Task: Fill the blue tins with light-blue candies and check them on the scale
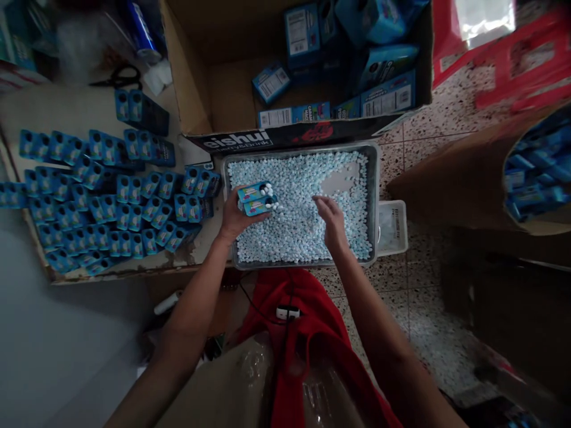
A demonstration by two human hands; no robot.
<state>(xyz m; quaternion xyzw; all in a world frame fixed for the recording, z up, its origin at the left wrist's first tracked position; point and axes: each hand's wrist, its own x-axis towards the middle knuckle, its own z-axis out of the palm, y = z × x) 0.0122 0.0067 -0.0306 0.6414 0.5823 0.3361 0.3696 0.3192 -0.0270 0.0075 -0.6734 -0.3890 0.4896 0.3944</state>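
Note:
My left hand (234,221) is closed round two small blue boxes (253,208) held side by side over the left part of a clear plastic tray (375,196). Small white pieces sit at the round holes in the boxes' ends. Loose pale blue and white candy-like pieces (294,238) fill most of the tray. Over its right half is my right hand (331,221), fingers loosely bent and a little apart, with nothing visible in them. Whether its fingertips touch the pieces is hard to tell.
Many similar blue boxes (129,214) stand on the table at left, near black scissors (120,77). Behind the tray, a cardboard carton (191,83) holds larger blue packs. Another carton (464,160) with blue packs is at right. A small clear container (400,229) adjoins the tray.

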